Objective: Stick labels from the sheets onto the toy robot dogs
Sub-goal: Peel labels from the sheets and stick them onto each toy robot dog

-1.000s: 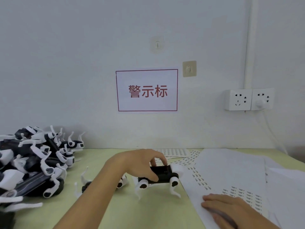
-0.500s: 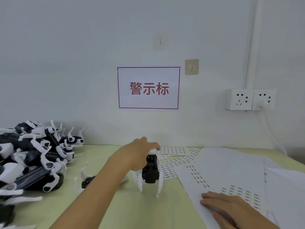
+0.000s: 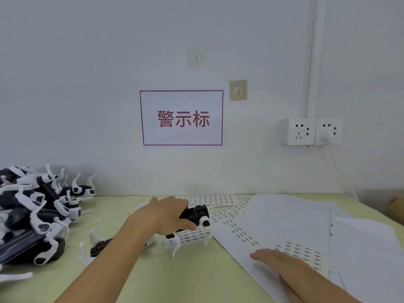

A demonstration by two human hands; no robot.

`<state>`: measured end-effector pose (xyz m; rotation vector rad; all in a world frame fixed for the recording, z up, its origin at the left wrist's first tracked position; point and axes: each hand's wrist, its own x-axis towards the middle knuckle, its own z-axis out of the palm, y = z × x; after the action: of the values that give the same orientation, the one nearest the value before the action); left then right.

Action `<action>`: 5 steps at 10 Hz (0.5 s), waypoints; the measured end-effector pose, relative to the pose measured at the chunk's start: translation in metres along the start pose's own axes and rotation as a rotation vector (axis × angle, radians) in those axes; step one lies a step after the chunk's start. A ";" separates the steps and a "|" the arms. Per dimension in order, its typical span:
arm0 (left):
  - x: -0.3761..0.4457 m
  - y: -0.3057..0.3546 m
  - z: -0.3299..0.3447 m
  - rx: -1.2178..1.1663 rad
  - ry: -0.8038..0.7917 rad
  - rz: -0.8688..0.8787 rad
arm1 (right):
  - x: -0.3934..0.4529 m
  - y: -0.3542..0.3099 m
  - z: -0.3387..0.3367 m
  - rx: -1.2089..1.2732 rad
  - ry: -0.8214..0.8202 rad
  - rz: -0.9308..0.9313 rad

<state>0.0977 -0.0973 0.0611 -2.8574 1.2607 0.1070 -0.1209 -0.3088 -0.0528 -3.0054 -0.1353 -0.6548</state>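
My left hand (image 3: 169,216) grips a black and white toy robot dog (image 3: 194,217) by its body, held tilted just above the green table (image 3: 196,276), its white legs hanging down. A second toy dog (image 3: 100,247) lies on the table under my left forearm. My right hand (image 3: 290,271) rests flat, fingers straight, on a white label sheet (image 3: 273,219) with rows of small printed labels. More label sheets (image 3: 209,199) lie behind by the wall.
A heap of several black and white toy dogs (image 3: 37,213) fills the left of the table. Blank white sheets (image 3: 363,248) overlap at the right. On the wall are a sign (image 3: 181,118) and sockets (image 3: 312,131) with a cable.
My left hand has turned the toy dog and lifted it, shifting it slightly right over the label sheets. My right hand stays flat on the sheet.
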 end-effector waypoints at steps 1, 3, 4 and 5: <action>-0.001 0.002 0.002 0.003 0.015 -0.018 | -0.011 -0.009 0.003 0.179 -0.045 0.072; -0.002 0.010 0.000 0.064 0.133 0.056 | 0.008 -0.018 -0.017 0.123 0.051 0.065; -0.001 0.034 0.006 0.002 0.312 0.285 | 0.004 -0.032 -0.030 0.004 0.032 0.107; -0.002 0.073 0.034 -0.153 0.321 0.435 | 0.005 -0.031 -0.027 0.039 0.051 0.076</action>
<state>0.0403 -0.1433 0.0285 -2.7433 2.0021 -0.2735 -0.1307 -0.2801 -0.0247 -2.9373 -0.0313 -0.7127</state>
